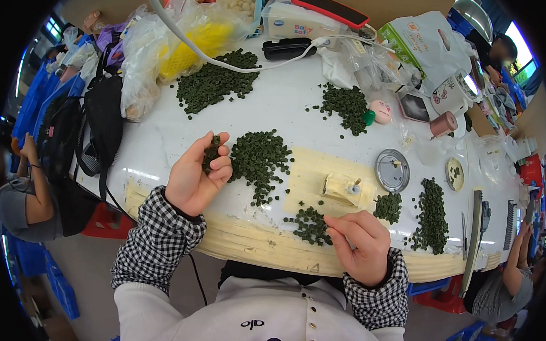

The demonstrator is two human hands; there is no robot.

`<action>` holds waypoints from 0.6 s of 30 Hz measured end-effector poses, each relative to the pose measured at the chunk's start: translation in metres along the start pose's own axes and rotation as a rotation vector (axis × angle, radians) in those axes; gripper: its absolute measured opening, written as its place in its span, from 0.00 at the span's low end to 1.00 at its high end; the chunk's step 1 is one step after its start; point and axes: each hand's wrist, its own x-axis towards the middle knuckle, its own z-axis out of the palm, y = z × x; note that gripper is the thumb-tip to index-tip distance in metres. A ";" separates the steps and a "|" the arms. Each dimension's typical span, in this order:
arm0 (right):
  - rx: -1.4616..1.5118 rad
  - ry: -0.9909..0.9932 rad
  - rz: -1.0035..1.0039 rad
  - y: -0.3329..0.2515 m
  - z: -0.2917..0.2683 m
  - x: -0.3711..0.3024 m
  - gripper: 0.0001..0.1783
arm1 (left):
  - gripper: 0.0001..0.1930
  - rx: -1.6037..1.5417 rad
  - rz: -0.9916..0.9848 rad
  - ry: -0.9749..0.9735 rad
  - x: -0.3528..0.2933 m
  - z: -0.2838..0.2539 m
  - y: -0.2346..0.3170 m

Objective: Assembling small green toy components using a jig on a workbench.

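Right hand: nearest item, at the table's near edge; its grip is pinched narrow, fingertips together, whether on a pellet cannot be told. Small pellet heap: dark green, rounded bits, touching that hand at its 9 o'clock, spread with no clear long axis. Left hand: raised, palm up, grip curled round a clump of green pellets. Central pellet pile: just beside the left hand at 3 o'clock, long axis running 12 to 6; the left hand is nearer it. Small cream fixture: on a tan pad, at 12 o'clock of the right hand. Round metal lid: beyond it, toward 1 o'clock. Farther pellet piles: at the far side, beside plastic bags.
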 end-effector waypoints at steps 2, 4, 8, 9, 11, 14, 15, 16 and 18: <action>0.001 -0.001 -0.001 0.000 0.000 0.000 0.12 | 0.11 0.025 0.038 0.051 -0.005 0.010 -0.004; -0.001 -0.001 0.002 -0.001 0.000 0.000 0.12 | 0.13 0.048 0.049 0.004 -0.005 0.006 -0.002; -0.003 0.002 0.003 -0.001 0.000 0.001 0.13 | 0.14 0.114 0.061 0.100 -0.008 0.023 -0.005; -0.005 0.003 0.003 -0.001 0.000 0.000 0.13 | 0.15 0.135 0.062 0.129 -0.008 0.025 -0.006; -0.004 0.003 0.001 -0.001 0.000 0.001 0.13 | 0.15 0.303 0.053 0.006 -0.006 0.011 -0.001; -0.005 0.001 0.005 -0.001 0.001 0.000 0.13 | 0.15 0.648 0.046 -0.052 -0.005 0.003 0.007; -0.008 -0.001 0.003 -0.001 0.000 0.000 0.13 | 0.15 0.779 0.045 -0.050 -0.004 0.002 0.009; -0.005 -0.001 0.000 -0.001 0.001 0.000 0.13 | 0.15 0.881 0.068 -0.048 -0.004 0.000 0.012; -0.002 0.000 -0.004 -0.002 0.001 0.001 0.13 | 0.14 1.087 0.114 -0.044 -0.005 -0.004 0.014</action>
